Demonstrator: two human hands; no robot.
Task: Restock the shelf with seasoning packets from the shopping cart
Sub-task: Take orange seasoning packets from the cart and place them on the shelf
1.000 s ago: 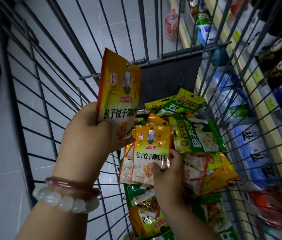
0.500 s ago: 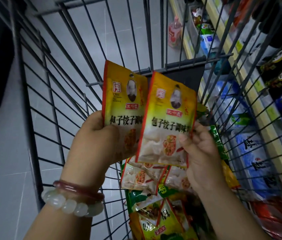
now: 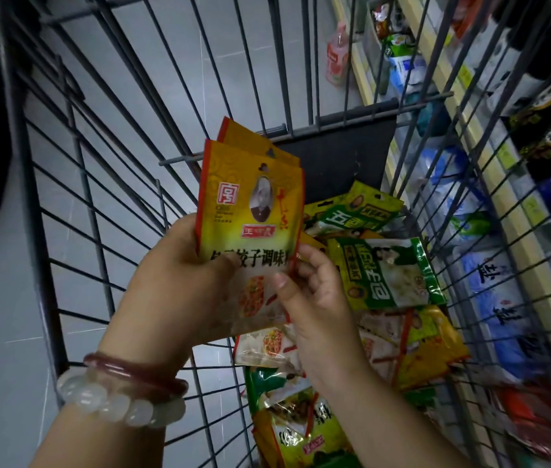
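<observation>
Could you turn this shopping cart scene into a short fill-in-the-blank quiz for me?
1. The left hand holds a stack of yellow packets above the wire ____.
2. The right hand pinches the stack's ____ edge.
3. On the left wrist sit a red bangle and a bracelet of pale ____.
4. The large packet lying right of the hands is mostly ____.

Missing words: cart; right; beads; green

Single head-worn wide-angle view, looking forward and steeply down into the wire shopping cart (image 3: 64,204) from directly above its near end. Both hands sit close to the lens at centre frame; the shelf (image 3: 490,184) runs along the right edge, bent by lens distortion. No second view overlaps
</observation>
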